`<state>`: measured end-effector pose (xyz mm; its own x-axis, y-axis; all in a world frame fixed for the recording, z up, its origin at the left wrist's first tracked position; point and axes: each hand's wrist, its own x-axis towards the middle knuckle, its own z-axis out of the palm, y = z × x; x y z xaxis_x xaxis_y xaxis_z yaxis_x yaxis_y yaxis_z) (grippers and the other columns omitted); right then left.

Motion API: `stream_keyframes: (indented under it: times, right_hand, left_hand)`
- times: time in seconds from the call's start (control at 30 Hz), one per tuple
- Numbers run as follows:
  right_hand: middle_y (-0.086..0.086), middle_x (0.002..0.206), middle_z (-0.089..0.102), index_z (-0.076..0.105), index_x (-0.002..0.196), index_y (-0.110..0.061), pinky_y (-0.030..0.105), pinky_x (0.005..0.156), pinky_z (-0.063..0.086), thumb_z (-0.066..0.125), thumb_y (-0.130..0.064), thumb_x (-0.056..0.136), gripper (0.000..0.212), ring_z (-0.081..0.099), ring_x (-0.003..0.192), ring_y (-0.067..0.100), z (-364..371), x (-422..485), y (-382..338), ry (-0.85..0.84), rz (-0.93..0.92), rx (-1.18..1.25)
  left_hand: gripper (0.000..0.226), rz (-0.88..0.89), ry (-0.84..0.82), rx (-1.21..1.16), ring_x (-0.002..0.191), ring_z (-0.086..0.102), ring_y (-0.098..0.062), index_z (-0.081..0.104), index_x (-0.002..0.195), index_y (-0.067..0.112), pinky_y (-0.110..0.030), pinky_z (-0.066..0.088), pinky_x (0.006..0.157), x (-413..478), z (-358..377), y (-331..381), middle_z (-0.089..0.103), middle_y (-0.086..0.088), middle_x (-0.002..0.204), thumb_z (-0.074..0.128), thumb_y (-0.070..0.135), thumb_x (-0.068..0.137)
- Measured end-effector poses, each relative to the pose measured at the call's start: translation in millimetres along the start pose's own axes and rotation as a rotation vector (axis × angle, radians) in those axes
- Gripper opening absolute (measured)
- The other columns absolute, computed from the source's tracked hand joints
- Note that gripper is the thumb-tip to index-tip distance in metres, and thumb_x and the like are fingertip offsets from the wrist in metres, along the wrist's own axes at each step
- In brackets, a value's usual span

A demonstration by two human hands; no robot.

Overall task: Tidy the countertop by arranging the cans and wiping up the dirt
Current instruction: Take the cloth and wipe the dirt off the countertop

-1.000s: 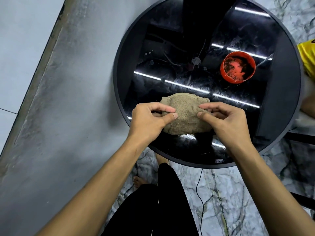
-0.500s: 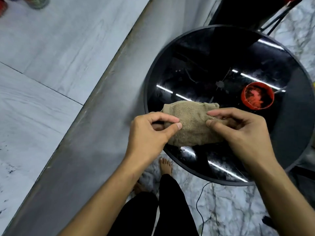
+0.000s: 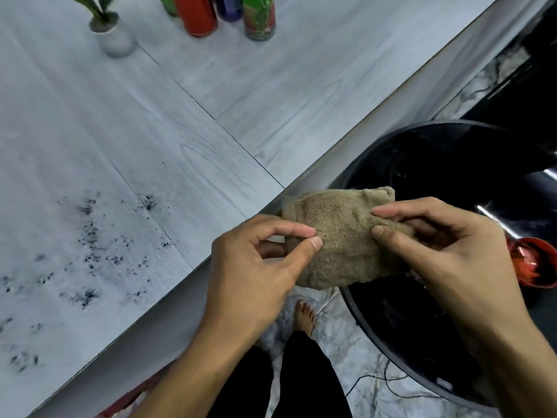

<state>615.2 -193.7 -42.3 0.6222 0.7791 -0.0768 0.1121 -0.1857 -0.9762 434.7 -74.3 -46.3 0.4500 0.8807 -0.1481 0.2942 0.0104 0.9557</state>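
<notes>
so: cloth held over the counter edge, dirt unwiped

right now the biggest thing i see is the countertop [image 3: 187,122], pale grey with a wood-grain look, filling the left and upper part of the view and running diagonally down to the lower left. next in size is the round black table [image 3: 446,164] at the right, glossy, with its rim close against the counter's edge. below both, marble-patterned floor [image 3: 340,342] shows, with a bare foot on it and dark trouser legs.

my two hands hold the brown cloth [image 3: 343,242] between them, in the air over the gap where counter and black table meet. the left hand [image 3: 256,267] pinches the cloth's left edge between thumb and forefinger; the right hand [image 3: 446,245] grips the right side the same way, fingers curled around the fabric (the cloth looks bunched, not spread flat).

on the counter's left part lies the dirt [image 3: 99,245], dark specks scattered in patches, well apart from the cloth. at the far top edge the cans [image 3: 229,13] stand upright close together, red, blue and green, cut off by the frame. left of them sits a small white plant pot [image 3: 113,37]. a red bowl [image 3: 533,263] rests on the black table, just beyond my right hand.
</notes>
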Motion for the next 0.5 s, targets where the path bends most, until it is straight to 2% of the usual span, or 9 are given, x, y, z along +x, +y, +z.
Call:
stream_keyframes:
  times: [0.07,0.13,0.2,0.3,0.43,0.5]
  right_hand:
    - [0.018,0.085,0.072,0.080,0.097,-0.020,0.053,0.071,0.056,0.084,-0.011,0.080,0.020,0.064,0.080,0.047,13,7,-9,-0.036,-0.035,0.019]
    - [0.016,0.078,0.071,0.080,0.097,-0.019,0.046,0.069,0.053,0.084,-0.012,0.079,0.019,0.061,0.069,0.040,24,16,-17,-0.074,-0.060,0.032]
    - [0.009,0.076,0.071,0.080,0.096,-0.018,0.040,0.069,0.051,0.084,-0.013,0.079,0.019,0.060,0.067,0.026,37,25,-25,-0.123,-0.077,0.053]
    - [0.007,0.074,0.070,0.081,0.093,-0.020,0.038,0.063,0.049,0.085,-0.010,0.079,0.018,0.058,0.065,0.024,57,40,-36,-0.171,-0.117,0.025]
    - [-0.001,0.072,0.068,0.081,0.092,-0.019,0.049,0.057,0.048,0.084,-0.007,0.081,0.017,0.053,0.064,0.040,84,58,-47,-0.232,-0.151,0.030]
    - [-0.004,0.073,0.067,0.081,0.092,-0.019,0.050,0.060,0.048,0.084,-0.008,0.082,0.016,0.051,0.063,0.032,98,68,-51,-0.262,-0.164,0.028]
  left_hand:
    - [0.015,0.016,0.053,-0.008,0.072,0.074,-0.009,0.081,0.079,0.025,-0.020,0.057,0.066,-2,-14,4,0.077,0.008,0.084,0.090,0.014,0.076]
    - [0.014,0.021,0.106,-0.017,0.070,0.074,-0.010,0.081,0.079,0.023,-0.021,0.057,0.065,-2,-26,8,0.077,0.006,0.083,0.089,0.012,0.077]
    - [0.012,0.032,0.150,-0.016,0.068,0.074,-0.010,0.081,0.081,0.021,-0.020,0.056,0.065,-1,-40,12,0.077,0.005,0.084,0.088,0.011,0.078]
    - [0.010,0.035,0.215,-0.005,0.066,0.074,-0.009,0.081,0.082,0.021,-0.019,0.057,0.064,2,-59,17,0.077,0.008,0.088,0.087,0.014,0.079]
    - [0.010,0.024,0.300,0.011,0.064,0.074,-0.006,0.081,0.083,0.024,-0.014,0.053,0.061,8,-84,19,0.078,0.011,0.090,0.088,0.018,0.078]
    - [0.010,0.013,0.333,0.005,0.064,0.074,-0.006,0.081,0.082,0.026,-0.012,0.051,0.060,12,-95,20,0.078,0.012,0.091,0.088,0.019,0.078]
